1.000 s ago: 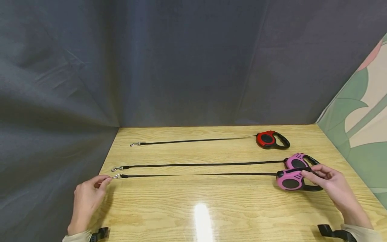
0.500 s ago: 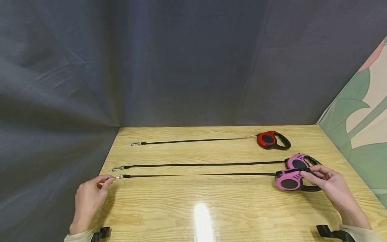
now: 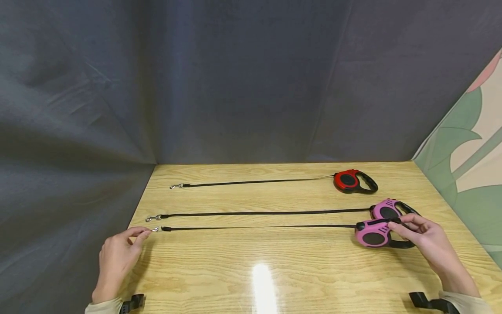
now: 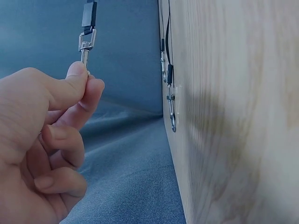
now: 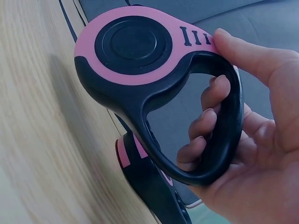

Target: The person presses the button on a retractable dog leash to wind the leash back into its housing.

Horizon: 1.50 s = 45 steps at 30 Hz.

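My left hand (image 3: 119, 259) pinches the small silver snap hook (image 4: 85, 53) between thumb and index finger, the other fingers curled below. From this hook a thin black cord (image 3: 251, 227) runs nearly straight across to a pink and black retractable dog leash (image 3: 372, 235). My right hand (image 3: 429, 244) grips that leash by its looped black handle (image 5: 231, 121), fingers through the loop and thumb along the top. In the right wrist view the leash is held up off the wooden table. A second pink retractable leash (image 3: 385, 210) lies just behind it, partly covered in the head view.
The second leash's cord (image 3: 266, 213) lies stretched along the table (image 3: 204, 274), its silver hook (image 3: 153, 218) at the left. Farther back lies a red retractable leash (image 3: 347, 180), its cord also drawn out leftward. Grey cloth (image 3: 243, 87) hangs behind and at the left.
My left hand has shifted slightly right with the hook, and the held pink leash slightly left, so the two come a little closer together. Both holds are unchanged.
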### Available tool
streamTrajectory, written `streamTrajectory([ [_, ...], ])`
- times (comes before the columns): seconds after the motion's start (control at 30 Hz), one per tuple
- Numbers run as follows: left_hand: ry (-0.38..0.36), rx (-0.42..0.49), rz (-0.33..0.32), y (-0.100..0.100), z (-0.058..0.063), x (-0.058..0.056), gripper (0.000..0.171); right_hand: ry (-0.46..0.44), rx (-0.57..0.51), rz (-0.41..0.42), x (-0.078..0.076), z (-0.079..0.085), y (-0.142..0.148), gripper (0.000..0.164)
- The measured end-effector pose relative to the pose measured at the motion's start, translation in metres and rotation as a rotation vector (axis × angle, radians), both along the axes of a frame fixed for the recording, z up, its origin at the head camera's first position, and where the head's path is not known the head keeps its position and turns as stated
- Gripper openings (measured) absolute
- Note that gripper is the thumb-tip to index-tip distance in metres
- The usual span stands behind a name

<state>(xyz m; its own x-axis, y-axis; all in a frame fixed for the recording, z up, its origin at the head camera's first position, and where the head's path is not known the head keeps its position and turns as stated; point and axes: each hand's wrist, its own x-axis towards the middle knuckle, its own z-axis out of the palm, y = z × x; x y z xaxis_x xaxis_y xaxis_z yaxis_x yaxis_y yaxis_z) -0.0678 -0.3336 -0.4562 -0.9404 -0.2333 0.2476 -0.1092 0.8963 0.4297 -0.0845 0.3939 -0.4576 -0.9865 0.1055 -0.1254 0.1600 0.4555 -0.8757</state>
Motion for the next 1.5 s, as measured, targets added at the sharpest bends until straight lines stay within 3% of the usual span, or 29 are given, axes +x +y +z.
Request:
streamTrajectory([
  [0.87,0.018,-0.014,-0.038,0.006,-0.001,0.000,0.019,0.006,-0.028,0.057,-0.002,0.000,-0.012,0.007],
  [1.5,0.026,-0.006,-0.047,0.009,-0.004,0.000,0.020,-0.002,-0.027,0.054,-0.004,0.000,-0.018,0.007],
])
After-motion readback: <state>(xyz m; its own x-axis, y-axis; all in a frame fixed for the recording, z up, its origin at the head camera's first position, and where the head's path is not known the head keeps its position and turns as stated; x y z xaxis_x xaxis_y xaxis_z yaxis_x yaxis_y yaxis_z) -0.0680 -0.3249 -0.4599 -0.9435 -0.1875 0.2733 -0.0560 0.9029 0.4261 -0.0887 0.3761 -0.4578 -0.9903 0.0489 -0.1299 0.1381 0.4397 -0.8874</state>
